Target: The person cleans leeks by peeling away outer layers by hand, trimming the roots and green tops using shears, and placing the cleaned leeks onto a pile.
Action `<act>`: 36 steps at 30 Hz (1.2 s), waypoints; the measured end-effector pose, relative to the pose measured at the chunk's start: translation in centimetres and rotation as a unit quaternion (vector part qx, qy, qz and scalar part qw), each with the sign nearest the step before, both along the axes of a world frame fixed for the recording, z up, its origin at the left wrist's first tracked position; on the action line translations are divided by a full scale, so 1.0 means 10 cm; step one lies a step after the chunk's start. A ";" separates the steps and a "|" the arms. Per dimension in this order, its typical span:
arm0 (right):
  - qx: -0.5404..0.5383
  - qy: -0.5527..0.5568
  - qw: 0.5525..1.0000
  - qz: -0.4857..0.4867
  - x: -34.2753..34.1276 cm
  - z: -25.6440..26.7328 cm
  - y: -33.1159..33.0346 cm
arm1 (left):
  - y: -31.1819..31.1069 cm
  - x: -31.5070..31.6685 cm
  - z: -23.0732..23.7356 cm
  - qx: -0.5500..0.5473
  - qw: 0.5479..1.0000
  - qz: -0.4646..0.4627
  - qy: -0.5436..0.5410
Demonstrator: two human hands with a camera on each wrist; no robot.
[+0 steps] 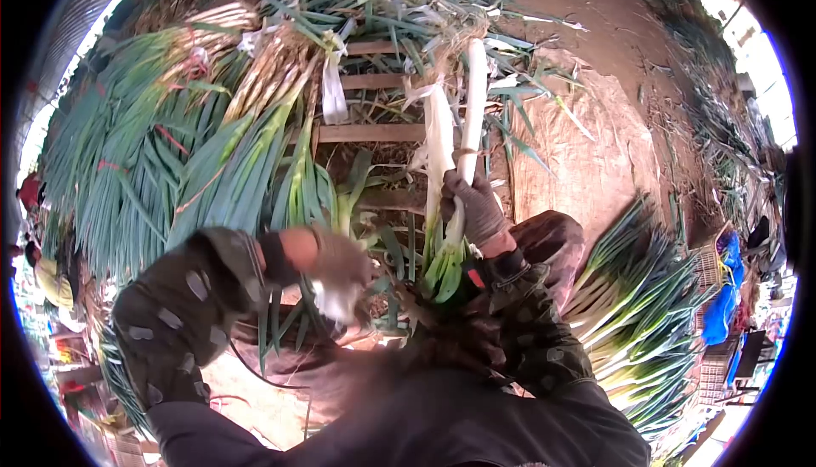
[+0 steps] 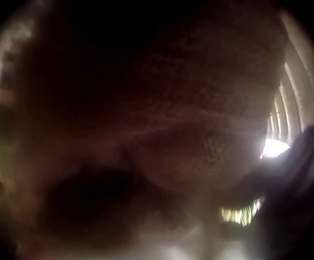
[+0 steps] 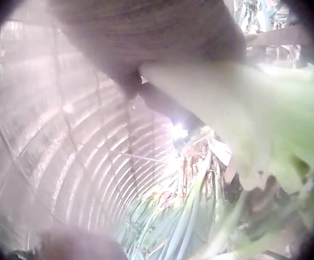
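Note:
In the head view the gloved right hand (image 1: 478, 209) has its fingers curled round a thick white leek stalk (image 1: 474, 101), roots away from the body, green end towards it. A second pale leek (image 1: 439, 131) lies alongside to its left. The right wrist view shows the glove (image 3: 162, 32) against a pale green stalk (image 3: 227, 108). The gloved left hand (image 1: 342, 267) is blurred, left of the leeks and nearer the body, with a whitish patch (image 1: 336, 301) at its fingers. Its glove (image 2: 162, 108) fills the left wrist view, dark and blurred; whether it holds anything is unclear.
Large leek bundles (image 1: 127, 152) lie at the left, and more leeks (image 1: 646, 314) at the right. Wooden slats (image 1: 370, 133) stand ahead beneath loose leaves. A tan sheet (image 1: 586, 144) covers ground at the right. Beyond are crates (image 1: 710, 267) and a blue bag (image 1: 722, 297).

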State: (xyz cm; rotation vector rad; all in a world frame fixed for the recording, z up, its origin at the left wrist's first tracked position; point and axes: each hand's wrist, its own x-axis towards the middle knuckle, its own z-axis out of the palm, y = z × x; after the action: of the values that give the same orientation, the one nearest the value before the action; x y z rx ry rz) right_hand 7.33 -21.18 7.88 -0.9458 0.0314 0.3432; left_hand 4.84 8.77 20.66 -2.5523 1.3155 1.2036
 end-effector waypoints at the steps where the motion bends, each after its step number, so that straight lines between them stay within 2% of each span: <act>1: -0.061 0.003 0.998 0.009 0.01 -0.06 -0.03 | 0.24 0.42 0.29 -0.001 0.996 0.052 -0.075; 2: -0.044 -0.004 0.999 0.019 0.00 -0.10 -0.05 | 0.51 0.91 0.58 -0.012 0.975 0.128 -0.179; 3: -0.026 -0.010 0.999 0.030 -0.02 -0.12 -0.03 | 0.79 1.47 0.90 -0.041 0.927 0.226 -0.297; 4: -0.007 -0.018 0.999 0.043 -0.02 -0.15 -0.01 | 1.02 1.99 1.23 -0.098 0.847 0.335 -0.400; 5: -0.033 -0.012 0.998 0.056 0.02 -0.29 -0.02 | 1.15 2.41 1.54 -0.180 0.751 0.428 -0.470; 6: -0.050 -0.012 0.998 0.048 0.02 -0.23 0.00 | 1.21 2.74 1.80 -0.295 0.662 0.490 -0.483; 7: -0.069 -0.012 0.997 0.036 0.03 -0.12 0.03 | 1.13 2.97 1.96 -0.426 0.612 0.498 -0.443; 8: -0.090 -0.008 0.996 0.024 0.00 -0.07 0.04 | 0.95 3.12 2.01 -0.534 0.588 0.490 -0.359; 9: -0.083 -0.024 0.996 0.022 0.01 -0.03 0.04 | -0.05 2.23 1.91 -0.412 0.551 0.421 -0.591; 10: -0.076 -0.040 0.996 0.021 0.01 0.01 0.04 | -0.38 2.10 1.59 -0.469 0.659 0.399 -0.432; 11: -0.090 -0.041 0.995 0.033 0.08 -0.01 0.04 | -0.55 2.04 1.16 -0.509 0.736 0.363 -0.258; 13: -0.085 -0.061 0.992 0.064 0.12 -0.05 0.08 | -0.92 1.58 0.57 -0.427 0.817 0.387 -0.005; 14: -0.069 -0.083 0.991 0.080 0.15 -0.03 0.11 | -1.05 1.62 0.25 -0.320 0.868 0.374 -0.065; 15: -0.042 -0.095 0.990 0.097 0.17 0.00 0.15 | -1.21 1.42 0.05 -0.349 0.844 0.406 -0.045; 16: -0.061 -0.093 0.989 0.096 0.18 0.04 0.19 | -1.29 1.32 -0.12 -0.351 0.828 0.431 -0.065; 18: -0.102 -0.094 0.986 0.097 0.20 0.14 0.26 | -1.29 1.17 -0.15 -0.442 0.739 0.500 0.094; 19: -0.126 -0.116 0.979 0.115 0.19 0.20 0.26 | -1.24 1.17 -0.17 -0.465 0.721 0.505 0.092; 20: -0.241 -0.183 0.941 0.148 0.28 0.17 0.27 | -1.13 1.24 -0.20 -0.487 0.704 0.510 0.088; 21: -0.351 -0.247 0.886 0.178 0.42 0.07 0.29 | -1.00 1.27 -0.10 -0.464 0.723 0.508 0.062; 22: -0.451 -0.305 0.813 0.207 0.47 0.02 0.28 | -0.90 1.14 0.18 -0.459 0.748 0.478 -0.018; 23: -0.512 -0.323 0.750 0.267 0.42 0.29 0.18 | -0.80 1.10 0.25 -0.498 0.690 0.525 -0.015; 24: -0.590 -0.407 0.635 0.287 0.48 0.39 0.03 | -0.68 1.14 0.30 -0.537 0.626 0.565 -0.016; 25: -0.729 -0.436 0.443 0.285 0.51 0.64 -0.07 | -0.53 1.17 0.33 -0.565 0.619 0.544 -0.033; 26: -0.804 -0.395 0.363 0.257 0.64 0.71 -0.14 | -0.37 1.23 0.33 -0.594 0.612 0.521 -0.048; 27: -0.796 -0.493 0.318 0.149 0.88 0.71 -0.33 | -0.25 1.31 0.32 -0.571 0.651 0.485 -0.121; 28: -0.814 -0.446 0.368 0.061 0.86 1.15 -0.35 | -0.25 1.28 0.36 -0.577 0.658 0.468 -0.126; 29: -0.798 -0.449 0.401 0.000 0.79 1.58 -0.31 | -0.27 1.21 0.39 -0.582 0.665 0.451 -0.130; 30: -0.704 -0.537 0.456 -0.086 0.94 1.71 -0.46 | -0.31 1.12 0.42 -0.585 0.672 0.435 -0.132; 31: -0.683 -0.599 0.377 -0.178 0.88 2.04 -0.39 | -0.42 1.02 0.48 -0.600 0.660 0.439 -0.112; 32: -0.642 -0.677 0.289 -0.216 0.86 2.29 -0.32 | -0.47 0.99 0.51 -0.587 0.679 0.418 -0.142; 34: -0.625 -0.733 0.129 -0.236 0.70 2.73 -0.13 | -0.60 0.95 0.59 -0.559 0.715 0.371 -0.198; 35: -0.658 -0.718 0.060 -0.222 0.53 2.95 0.02 | -0.79 0.81 0.80 -0.586 0.708 0.362 -0.155; 36: -0.662 -0.722 0.019 -0.198 0.49 3.07 0.08 | -0.91 0.70 0.88 -0.625 0.691 0.338 -0.130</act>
State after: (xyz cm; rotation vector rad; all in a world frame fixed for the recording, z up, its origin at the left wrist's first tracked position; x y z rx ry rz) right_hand 12.25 -20.40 38.60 -2.6324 -1.6217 -1.8958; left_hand 11.80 -0.38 29.48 -4.1228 1.3638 -0.5308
